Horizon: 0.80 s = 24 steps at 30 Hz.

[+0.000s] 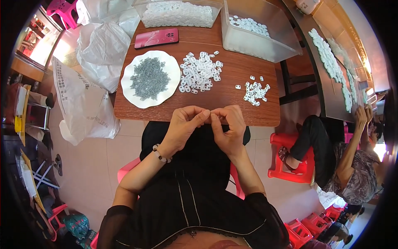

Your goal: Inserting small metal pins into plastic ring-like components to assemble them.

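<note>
My left hand and my right hand meet at the table's near edge, thumb and forefinger of each pinched together. Whatever lies between the fingertips is too small to make out. Beyond my left hand stands a white wavy-rimmed plate heaped with small greyish, see-through pieces. A pile of small white plastic pieces with dark holes lies beside the plate. Farther right, past my right hand, is a smaller pile of white pieces with holes.
A pink phone lies behind the plate. Two plastic bins, one full of white pieces and one larger, stand at the table's back. White sacks sit left. At right, a person works at another table near a red stool.
</note>
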Tool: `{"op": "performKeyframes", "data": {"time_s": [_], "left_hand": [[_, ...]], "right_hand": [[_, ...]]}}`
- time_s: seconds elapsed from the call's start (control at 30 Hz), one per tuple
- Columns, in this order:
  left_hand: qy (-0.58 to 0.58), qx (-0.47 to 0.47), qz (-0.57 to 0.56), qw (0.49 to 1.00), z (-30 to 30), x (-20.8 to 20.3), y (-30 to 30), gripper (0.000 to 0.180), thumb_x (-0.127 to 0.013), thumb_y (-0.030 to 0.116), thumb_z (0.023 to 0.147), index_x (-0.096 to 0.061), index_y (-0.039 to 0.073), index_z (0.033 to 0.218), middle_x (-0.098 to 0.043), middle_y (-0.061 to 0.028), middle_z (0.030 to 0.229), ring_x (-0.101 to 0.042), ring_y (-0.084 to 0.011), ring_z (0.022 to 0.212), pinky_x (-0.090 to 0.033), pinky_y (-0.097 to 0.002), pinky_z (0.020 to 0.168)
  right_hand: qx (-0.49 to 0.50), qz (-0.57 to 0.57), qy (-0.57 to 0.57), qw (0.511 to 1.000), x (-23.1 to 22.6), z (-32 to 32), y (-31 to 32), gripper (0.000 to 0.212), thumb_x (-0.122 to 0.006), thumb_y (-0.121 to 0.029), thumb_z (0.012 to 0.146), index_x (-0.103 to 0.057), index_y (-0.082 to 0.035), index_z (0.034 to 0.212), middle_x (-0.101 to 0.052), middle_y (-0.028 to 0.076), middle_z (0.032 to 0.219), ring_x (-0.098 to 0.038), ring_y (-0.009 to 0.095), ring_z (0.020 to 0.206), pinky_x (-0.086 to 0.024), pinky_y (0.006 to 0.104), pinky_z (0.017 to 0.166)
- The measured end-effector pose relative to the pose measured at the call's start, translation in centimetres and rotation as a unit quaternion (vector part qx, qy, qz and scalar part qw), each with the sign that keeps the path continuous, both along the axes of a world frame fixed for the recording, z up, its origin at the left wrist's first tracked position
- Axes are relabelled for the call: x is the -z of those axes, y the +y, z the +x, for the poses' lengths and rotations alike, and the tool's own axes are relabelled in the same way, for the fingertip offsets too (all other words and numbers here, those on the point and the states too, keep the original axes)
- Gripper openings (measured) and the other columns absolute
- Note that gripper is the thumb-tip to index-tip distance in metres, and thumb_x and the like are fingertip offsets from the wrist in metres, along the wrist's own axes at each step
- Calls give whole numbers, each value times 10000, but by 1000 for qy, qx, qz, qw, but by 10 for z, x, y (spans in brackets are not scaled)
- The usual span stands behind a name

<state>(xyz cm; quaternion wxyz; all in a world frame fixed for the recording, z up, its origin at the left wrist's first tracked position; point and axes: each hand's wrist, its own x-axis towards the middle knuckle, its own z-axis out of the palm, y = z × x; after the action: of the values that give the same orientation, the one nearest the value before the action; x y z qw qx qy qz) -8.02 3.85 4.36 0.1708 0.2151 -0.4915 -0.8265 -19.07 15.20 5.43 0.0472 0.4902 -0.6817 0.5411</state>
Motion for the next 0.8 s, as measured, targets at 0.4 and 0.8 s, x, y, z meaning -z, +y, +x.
{"op": "performKeyframes", "data": {"time_s": [0.4,0.8], "left_hand": [[-16,-70,26,997,7,2,-13,173,-689,203,907,-687,33,939,-638,26,789,-506,-28,697,-401,-192,650],[-36,-71,18,997,15,8,-17,195,-665,230,925,-692,37,937,-632,31,788,-499,-29,698,-391,-188,654]], "right_hand": [[-392,57,-525,753,-54,10,22,112,-682,-49,893,-643,5,983,-662,43,965,-608,84,893,-493,234,801],[-702,48,-635,318,-142,44,2,202,-667,-155,917,-599,35,924,-628,195,1041,-606,221,941,-463,317,807]]}}
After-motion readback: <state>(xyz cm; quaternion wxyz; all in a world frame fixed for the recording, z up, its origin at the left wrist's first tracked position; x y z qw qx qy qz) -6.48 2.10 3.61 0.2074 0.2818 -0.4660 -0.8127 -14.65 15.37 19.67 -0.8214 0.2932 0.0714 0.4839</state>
